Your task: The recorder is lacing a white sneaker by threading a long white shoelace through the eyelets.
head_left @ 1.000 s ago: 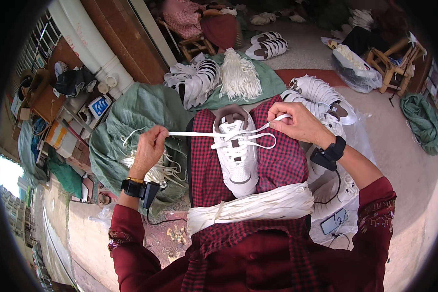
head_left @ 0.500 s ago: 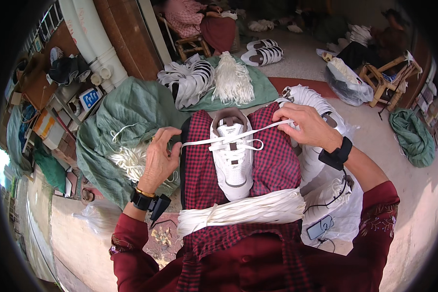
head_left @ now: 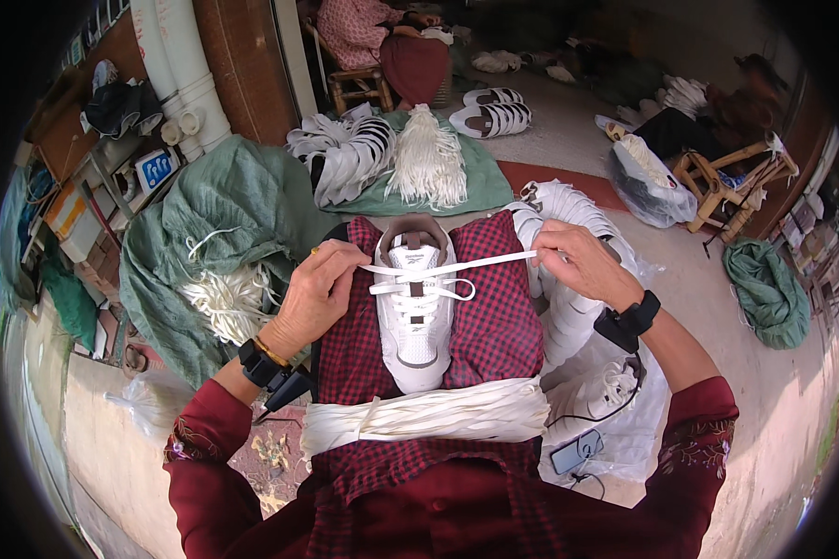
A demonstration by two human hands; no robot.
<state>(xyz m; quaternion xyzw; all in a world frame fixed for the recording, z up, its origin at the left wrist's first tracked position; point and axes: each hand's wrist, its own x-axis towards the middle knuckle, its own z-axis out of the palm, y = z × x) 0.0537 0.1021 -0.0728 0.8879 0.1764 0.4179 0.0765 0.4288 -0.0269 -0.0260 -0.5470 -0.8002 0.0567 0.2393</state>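
Observation:
A white sneaker (head_left: 419, 347) with a brown lining lies on the red-and-black checked cloth over my lap, its toe toward me. My left hand (head_left: 317, 291) pinches one part of a white shoelace (head_left: 487, 263) at the sneaker's left side. Out to the right, my right hand (head_left: 584, 264) pinches the same lace, which runs taut across the sneaker's tongue. A small lace loop stands out at the right of the upper. Across my lap, just below the toe, rests a thick bundle of white laces (head_left: 429, 415).
More white laces (head_left: 226, 303) spill from a green cloth sack (head_left: 242, 186) at the left. Nested white shoe uppers (head_left: 350, 154) and a lace pile (head_left: 426, 163) lie ahead. To the right are further shoes (head_left: 573, 307) and a phone (head_left: 576, 454). Another person (head_left: 364, 37) sits beyond.
My left hand has come closer to the sneaker, and the lace between my hands spans a shorter length. The whole view has shifted slightly, placing the sneaker further left.

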